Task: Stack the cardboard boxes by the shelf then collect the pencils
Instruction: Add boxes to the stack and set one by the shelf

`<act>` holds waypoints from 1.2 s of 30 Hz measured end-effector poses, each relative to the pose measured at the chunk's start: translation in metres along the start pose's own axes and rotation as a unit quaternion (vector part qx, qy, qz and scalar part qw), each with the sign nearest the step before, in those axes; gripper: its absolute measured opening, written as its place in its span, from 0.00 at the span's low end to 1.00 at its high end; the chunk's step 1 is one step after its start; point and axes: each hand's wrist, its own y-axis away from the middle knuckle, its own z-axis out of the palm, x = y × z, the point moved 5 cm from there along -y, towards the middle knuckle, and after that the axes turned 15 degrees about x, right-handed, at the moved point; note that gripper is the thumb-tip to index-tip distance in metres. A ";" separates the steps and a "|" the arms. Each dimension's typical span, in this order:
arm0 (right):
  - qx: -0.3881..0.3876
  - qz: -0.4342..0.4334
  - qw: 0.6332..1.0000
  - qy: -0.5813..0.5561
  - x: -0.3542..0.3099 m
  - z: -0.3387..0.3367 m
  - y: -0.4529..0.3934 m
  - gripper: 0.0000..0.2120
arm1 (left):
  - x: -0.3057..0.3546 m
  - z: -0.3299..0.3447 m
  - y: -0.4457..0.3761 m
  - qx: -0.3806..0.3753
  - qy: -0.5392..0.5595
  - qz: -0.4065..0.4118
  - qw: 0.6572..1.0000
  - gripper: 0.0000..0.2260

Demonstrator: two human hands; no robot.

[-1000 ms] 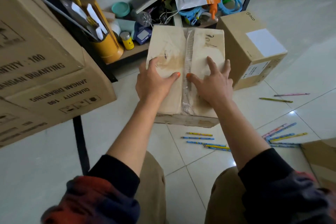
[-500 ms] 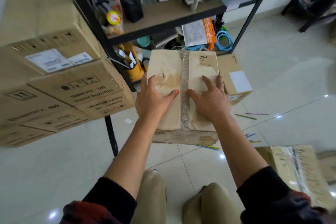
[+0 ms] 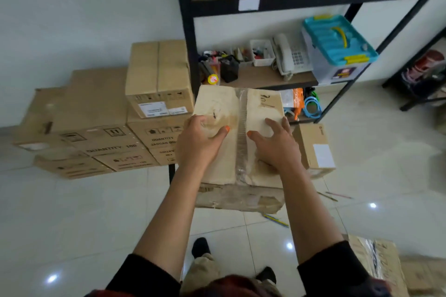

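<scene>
A worn, stained cardboard box [image 3: 255, 113] with a clear tape strip down its top is in front of me, by the black shelf [image 3: 185, 31]. My left hand [image 3: 200, 142] and my right hand [image 3: 275, 147] lie on its top, one on each side of the tape, fingers spread. I cannot tell whether the box is off the floor. A stack of cardboard boxes [image 3: 101, 113] stands left of the shelf. A small box with a white label [image 3: 313, 144] sits on the floor to the right. Pencils [image 3: 276, 220] lie by the worn box's front edge, and more pencils [image 3: 335, 195] lie further right.
Another taped cardboard box [image 3: 376, 263] is at the lower right, near my feet. The shelf holds a phone [image 3: 289, 55], a teal-lidded storage bin [image 3: 337, 41], small trays of clutter and white pots above. White tiled floor spreads left and right.
My view has risen and pulled back from a crouch to standing height. Both hands stay on the worn box's top. The upper shelves have come into view.
</scene>
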 end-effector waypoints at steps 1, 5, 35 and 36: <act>-0.001 -0.003 1.000 -0.005 -0.014 0.001 0.005 0.34 | -0.004 -0.015 -0.005 0.007 0.003 -0.005 1.000 0.23; -0.016 -0.010 0.999 -0.027 -0.052 0.009 0.021 0.33 | -0.021 -0.054 -0.021 0.017 -0.006 -0.028 0.999 0.23; -0.072 -0.169 0.979 -0.084 -0.276 0.095 0.021 0.32 | -0.096 -0.193 -0.156 0.163 -0.004 -0.088 0.983 0.23; -0.075 -0.175 0.978 -0.087 -0.288 0.100 0.015 0.32 | -0.099 -0.195 -0.168 0.166 -0.007 -0.090 0.982 0.23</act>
